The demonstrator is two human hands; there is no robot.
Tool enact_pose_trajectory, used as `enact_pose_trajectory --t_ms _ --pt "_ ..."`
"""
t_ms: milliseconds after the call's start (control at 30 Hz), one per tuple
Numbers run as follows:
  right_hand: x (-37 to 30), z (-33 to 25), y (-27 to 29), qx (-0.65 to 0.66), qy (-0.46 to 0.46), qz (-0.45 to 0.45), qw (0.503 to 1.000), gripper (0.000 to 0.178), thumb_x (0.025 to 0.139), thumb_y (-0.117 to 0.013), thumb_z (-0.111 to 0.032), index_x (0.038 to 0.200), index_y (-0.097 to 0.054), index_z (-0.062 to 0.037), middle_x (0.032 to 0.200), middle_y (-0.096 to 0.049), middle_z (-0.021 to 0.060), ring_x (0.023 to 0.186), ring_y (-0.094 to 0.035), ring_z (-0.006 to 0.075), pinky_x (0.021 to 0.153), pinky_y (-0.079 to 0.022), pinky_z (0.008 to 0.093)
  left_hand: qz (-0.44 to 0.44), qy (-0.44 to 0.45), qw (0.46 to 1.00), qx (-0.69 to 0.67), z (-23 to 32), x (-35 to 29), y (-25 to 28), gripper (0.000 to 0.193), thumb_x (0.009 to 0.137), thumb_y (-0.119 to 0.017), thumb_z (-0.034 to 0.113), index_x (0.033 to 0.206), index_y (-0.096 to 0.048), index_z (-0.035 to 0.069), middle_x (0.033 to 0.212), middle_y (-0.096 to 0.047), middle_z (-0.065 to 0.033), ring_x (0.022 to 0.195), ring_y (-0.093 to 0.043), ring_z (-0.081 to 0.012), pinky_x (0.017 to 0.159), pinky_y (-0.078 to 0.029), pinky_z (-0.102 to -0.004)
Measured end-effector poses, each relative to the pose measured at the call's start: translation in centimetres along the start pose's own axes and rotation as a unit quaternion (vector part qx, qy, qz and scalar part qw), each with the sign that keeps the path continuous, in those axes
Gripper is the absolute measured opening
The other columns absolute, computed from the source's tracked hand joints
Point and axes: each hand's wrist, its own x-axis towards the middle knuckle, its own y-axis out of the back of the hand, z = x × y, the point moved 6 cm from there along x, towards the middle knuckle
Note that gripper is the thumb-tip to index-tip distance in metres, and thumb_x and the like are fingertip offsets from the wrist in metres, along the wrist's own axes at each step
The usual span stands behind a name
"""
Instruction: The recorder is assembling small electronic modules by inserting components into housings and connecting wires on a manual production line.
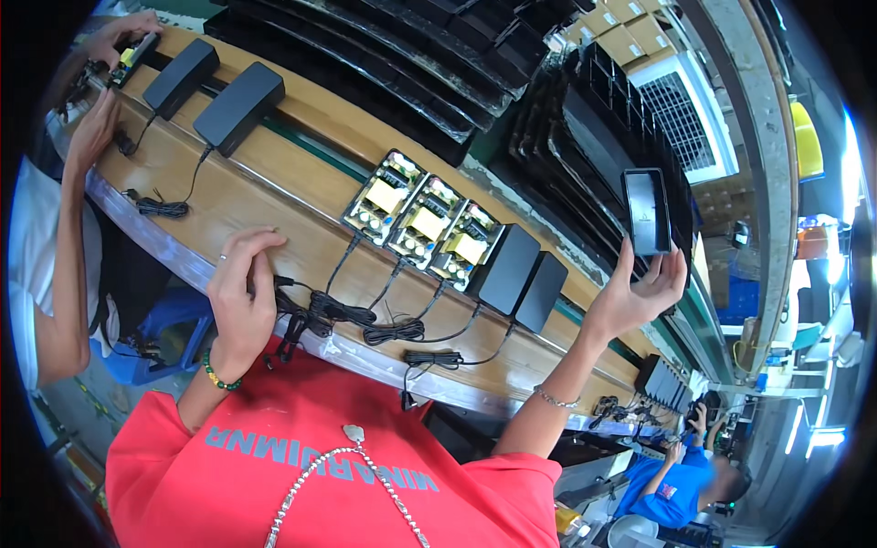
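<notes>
My right hand (638, 297) is raised at the right, its fingertips gripping the lower end of an empty black plastic case half (647, 212) that shows its hollow side. My left hand (242, 297) hovers by the bench's near edge with fingers loosely bent and apart, nothing visible in them. Beside it lie bundled black cables (343, 309). In front of me three power-supply circuit boards with yellow transformers (425, 224) sit in a row in open case halves. Against their right end stand two black adapters, one (505, 269) touching the boards and another (543, 292) beyond.
Stacked black trays (585, 137) rise behind the bench (301, 205). Two more adapters (239, 108) lie at the left, near a co-worker's hands (96, 128) holding a board. Farther right are several adapters (664, 384) and a person in blue (671, 489).
</notes>
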Motion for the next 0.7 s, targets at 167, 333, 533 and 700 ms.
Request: enact_pose_trajectory --t_ms 167,333,533,700 --pt "0.0 -3.7 0.6 0.029 0.036 -0.042 0.998 0.056 0.082 -0.075 0.016 0.134 -0.055 0.0087 0.134 -0.054 0.0176 0.126 -0.057 0.0277 0.108 -0.048 0.0405 -0.002 0.013 1.0 -0.001 -0.2 0.2 -0.4 0.021 0.091 -0.055 -0.012 0.103 -0.067 -0.001 0.105 -0.07 -0.0186 0.097 -0.069 -0.0342 0.081 -0.053 -0.0363" --pt "-0.1 -11.5 -0.9 -0.076 0.212 -0.22 0.949 0.058 0.077 -0.077 0.014 0.132 -0.061 0.0034 0.132 -0.059 0.0167 0.126 -0.058 0.0323 0.107 -0.048 0.0461 -0.013 0.022 1.0 -0.001 -0.5 -0.1 -0.1 0.022 0.093 -0.052 -0.01 0.106 -0.067 -0.001 0.11 -0.07 -0.0171 0.101 -0.069 -0.033 0.088 -0.052 -0.0346" --pt "-6.1 -16.5 -4.2 -0.087 0.347 -0.554 0.751 0.063 0.07 -0.083 -0.002 0.13 -0.063 -0.0017 0.135 -0.058 0.0206 0.128 -0.055 0.0379 0.108 -0.043 0.0509 -0.004 0.007 1.0 -0.016 -0.9 -0.6 0.2 0.023 0.092 -0.053 -0.012 0.106 -0.068 -0.001 0.109 -0.07 -0.0178 0.101 -0.069 -0.034 0.085 -0.053 -0.0349" --pt "-5.8 -15.6 -5.2 -0.023 0.227 -0.575 0.786 0.081 0.071 -0.086 -0.01 0.144 -0.053 -0.0027 0.142 -0.052 0.0229 0.128 -0.053 0.0411 0.109 -0.041 0.0529 -0.005 -0.018 1.0 -0.013 -0.9 -0.6 0.0 0.024 0.09 -0.054 -0.014 0.105 -0.068 -0.002 0.106 -0.07 -0.0183 0.099 -0.069 -0.0327 0.083 -0.054 -0.0348"
